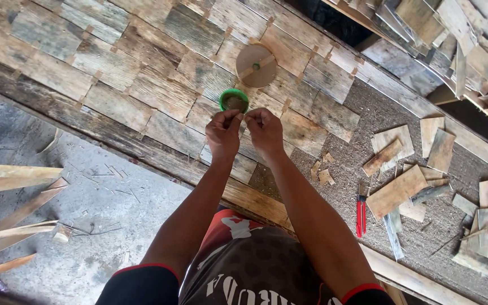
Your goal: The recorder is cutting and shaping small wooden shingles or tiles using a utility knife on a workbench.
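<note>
- Hands brought together above woven panel of weathered wood strips (142, 73), fingertips almost touching.
- Left hand (223, 134) pinched closed, thumb against forefinger, on something too small to identify.
- Right hand (265, 131) likewise curled tight; contents impossible to tell.
- Small green round plastic tub (234, 101) just beyond fingertips, open side up, within easy reach.
- Round wooden disc with green centre (256, 65) farther back on panel.
- Red-handled tool (360, 216) parked aside on sawdust-covered board, near loose offcuts.

Small green cup (234, 100), upright on wood-patch panel, beside fingertips.
</note>
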